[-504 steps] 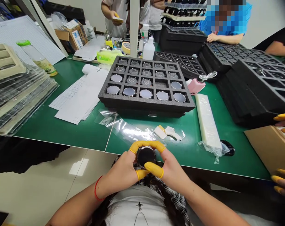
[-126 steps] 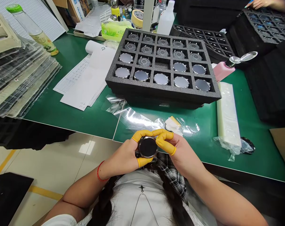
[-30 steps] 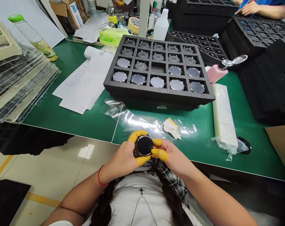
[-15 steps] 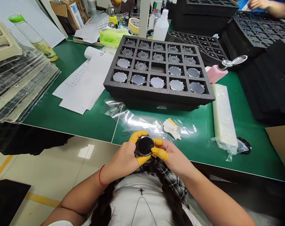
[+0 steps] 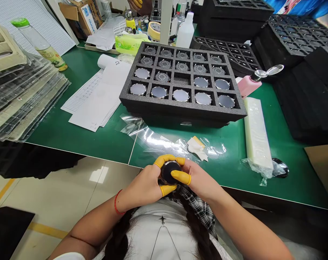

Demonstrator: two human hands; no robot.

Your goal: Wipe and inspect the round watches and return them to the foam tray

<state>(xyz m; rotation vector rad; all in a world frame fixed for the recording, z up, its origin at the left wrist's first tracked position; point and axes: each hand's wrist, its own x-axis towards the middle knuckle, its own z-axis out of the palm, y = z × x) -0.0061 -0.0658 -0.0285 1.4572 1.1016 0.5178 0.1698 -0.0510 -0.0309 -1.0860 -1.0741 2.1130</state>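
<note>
Close to my body, just off the table's front edge, I hold a round watch case [image 5: 168,172] with a dark face turned up. My left hand [image 5: 149,180] grips its rim, with yellow finger cots on thumb and forefinger. My right hand [image 5: 195,177], also in yellow cots, has its thumb across the face and a finger at the far rim. Ahead stands a black foam tray [image 5: 180,107] with watch cases in its compartments, some face up, some showing their backs. One compartment [image 5: 182,80] in the third row holds no watch case.
Clear film [image 5: 161,141] and a torn white wipe [image 5: 197,148] lie before the tray. At right are a pink bottle [image 5: 249,86], a wrapped white block [image 5: 258,133] and stacked black foam [image 5: 310,97]. Papers [image 5: 96,97] and plastic trays [image 5: 25,97] lie left.
My hands have brought the watch case slightly right and down. My right thumb has moved from its edge onto its face. The co-worker's hand at the upper right has gone out of view.
</note>
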